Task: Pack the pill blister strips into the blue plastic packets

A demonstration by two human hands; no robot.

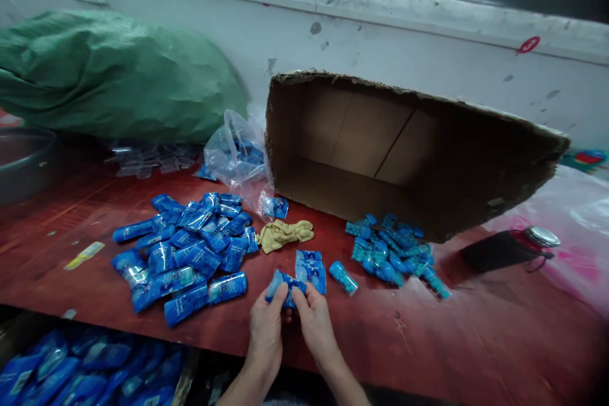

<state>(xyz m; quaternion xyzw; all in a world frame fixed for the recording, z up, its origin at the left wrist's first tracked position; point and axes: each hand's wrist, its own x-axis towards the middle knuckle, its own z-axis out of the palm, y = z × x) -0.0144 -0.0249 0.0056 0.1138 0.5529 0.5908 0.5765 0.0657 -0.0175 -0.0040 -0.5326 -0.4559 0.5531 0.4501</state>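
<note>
My left hand (267,320) and my right hand (314,317) pinch a small blue printed wrapper (285,284) between thumbs and fingers, near the table's front edge. Whether anything is inside it I cannot tell. Just behind lie flat blue wrappers (311,270). To their right sits one clear-and-blue container (343,278) of small turquoise pieces. A heap of similar containers (387,250) spills at the cardboard box's mouth. On the left, a pile of filled blue packets (190,247) covers part of the table.
A large cardboard box (352,133) lies on its side on the red table (380,342). A crumpled yellowish glove (285,235), a clear plastic bag (233,152), a green sack (118,76) and a dark bottle (507,247) stand around. Below left, a bin holds blue packets (85,361).
</note>
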